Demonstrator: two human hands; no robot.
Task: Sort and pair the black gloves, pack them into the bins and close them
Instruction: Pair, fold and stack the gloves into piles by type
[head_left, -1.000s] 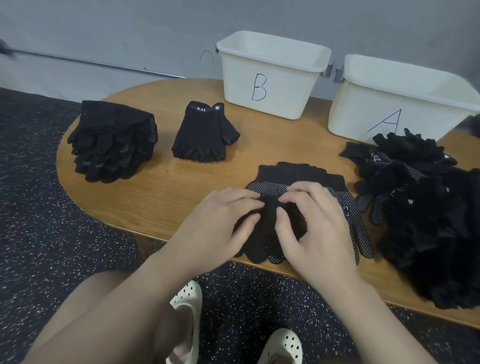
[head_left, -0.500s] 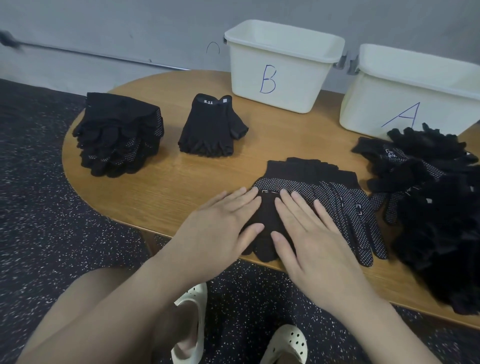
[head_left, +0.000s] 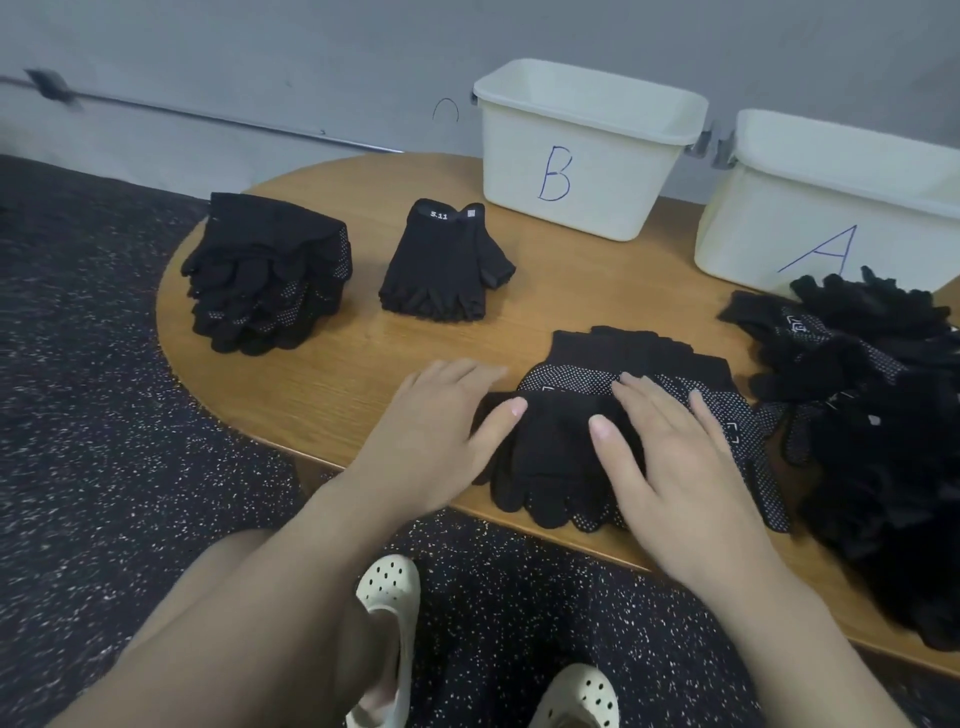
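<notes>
The left hand (head_left: 431, 441) has slid left, off the gloves (head_left: 558, 447) at the table's (head_left: 363, 364) near edge; only its thumb touches them now. The right hand (head_left: 670, 457) still presses them. All fingers are straight.

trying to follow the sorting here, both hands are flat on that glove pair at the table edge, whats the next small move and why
Probably lift the flattened dotted glove pair and carry it to the stack of dotted gloves at far left. The left hand and right hand lie open on it, it looks squared up, and both bins, B and A, stand unlidded.
</notes>
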